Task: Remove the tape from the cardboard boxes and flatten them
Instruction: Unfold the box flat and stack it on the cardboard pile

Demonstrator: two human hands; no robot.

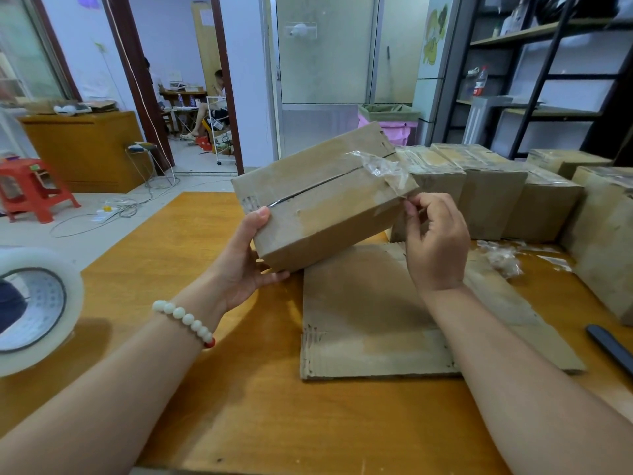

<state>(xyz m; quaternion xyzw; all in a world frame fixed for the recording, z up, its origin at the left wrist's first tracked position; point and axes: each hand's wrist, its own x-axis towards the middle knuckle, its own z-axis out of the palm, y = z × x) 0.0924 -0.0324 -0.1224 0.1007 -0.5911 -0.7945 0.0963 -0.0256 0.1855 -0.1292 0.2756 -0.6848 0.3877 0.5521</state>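
I am holding the cardboard box (pixel 318 200) tilted above the table (pixel 205 371), its near left end low and its far right end raised. It is hanging over a flattened sheet of cardboard (pixel 370 323). My left hand (pixel 250 255) is gripping the near left end, with the thumb lying on top beside the seam (pixel 318 185) and the fingers curling under the bottom. My right hand (pixel 436 241) is working at the opposite end, and its fingertips (pixel 411 205) are pinching the loose edge of the clear tape (pixel 383 169) where it is wrapping over the right corner. The tape is bunching up at the far right end of the seam. The seam, which is the box's long axis, is running from the left thumb up and away toward the far right. So the strip is lying just above and left of the pinching fingers, and I am judging that the peel should go off the right end while the left hand is bracing against it. The row of taped boxes (pixel 489 186) is waiting just beyond, and the right hand is the nearer one to it.
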